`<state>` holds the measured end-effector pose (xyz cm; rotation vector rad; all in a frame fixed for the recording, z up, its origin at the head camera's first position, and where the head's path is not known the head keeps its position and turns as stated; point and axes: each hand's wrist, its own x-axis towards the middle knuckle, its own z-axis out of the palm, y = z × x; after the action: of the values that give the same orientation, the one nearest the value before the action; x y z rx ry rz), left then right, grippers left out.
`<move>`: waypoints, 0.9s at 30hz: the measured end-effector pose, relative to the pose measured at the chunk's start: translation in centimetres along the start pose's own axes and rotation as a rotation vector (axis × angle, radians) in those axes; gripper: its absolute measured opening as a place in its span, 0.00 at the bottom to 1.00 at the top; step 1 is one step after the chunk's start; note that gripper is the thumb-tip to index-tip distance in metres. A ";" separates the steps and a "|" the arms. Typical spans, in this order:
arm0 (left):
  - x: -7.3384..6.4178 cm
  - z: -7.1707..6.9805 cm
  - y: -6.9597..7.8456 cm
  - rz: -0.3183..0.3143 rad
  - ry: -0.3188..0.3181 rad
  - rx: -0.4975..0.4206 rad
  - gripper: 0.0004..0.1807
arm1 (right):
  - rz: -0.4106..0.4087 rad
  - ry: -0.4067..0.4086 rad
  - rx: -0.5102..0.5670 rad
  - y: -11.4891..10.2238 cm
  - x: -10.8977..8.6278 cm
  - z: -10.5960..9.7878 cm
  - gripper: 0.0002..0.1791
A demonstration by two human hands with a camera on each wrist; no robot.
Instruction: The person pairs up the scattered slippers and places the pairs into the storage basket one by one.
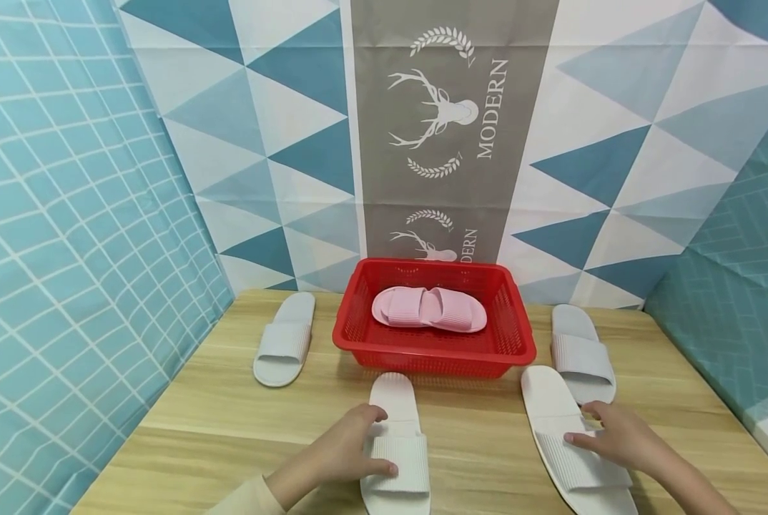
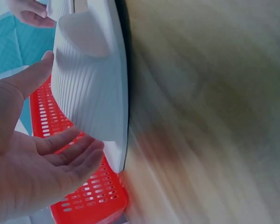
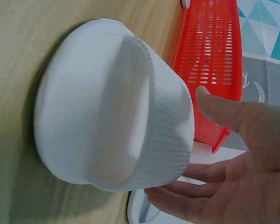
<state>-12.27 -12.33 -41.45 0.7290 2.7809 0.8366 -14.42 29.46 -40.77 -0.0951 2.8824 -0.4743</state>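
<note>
A white slipper with a ribbed strap lies near the table's front, left of a second white slipper, which is tilted slantwise. My left hand is at the first slipper's left side, thumb over the strap and fingers spread. In the left wrist view, the fingers are extended beside the strap without gripping. My right hand hovers over the other slipper's strap, thumb and fingers apart. The right wrist view shows its fingertips close by the strap; whether they touch cannot be told.
A red basket holding a pair of pink slippers stands at the back middle. One light grey slipper lies to its left, another to its right, beside the right white slipper. Patterned sheets rise behind the wooden table.
</note>
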 end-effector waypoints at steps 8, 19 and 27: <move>-0.5 0.5 -0.3 0.027 -0.034 0.068 0.46 | 0.087 -0.009 0.010 0.4 -0.2 1.0 0.49; -1.6 0.2 -1.3 0.118 -0.057 0.203 0.37 | 0.090 0.018 0.027 0.3 -0.4 1.5 0.48; -2.4 -1.1 -3.0 0.131 -0.024 0.263 0.37 | 0.052 -0.003 0.022 -0.2 -1.0 1.6 0.47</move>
<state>-11.69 -16.21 -42.21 0.9649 2.8783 0.4800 -13.07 28.87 -41.96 -0.0175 2.8684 -0.4960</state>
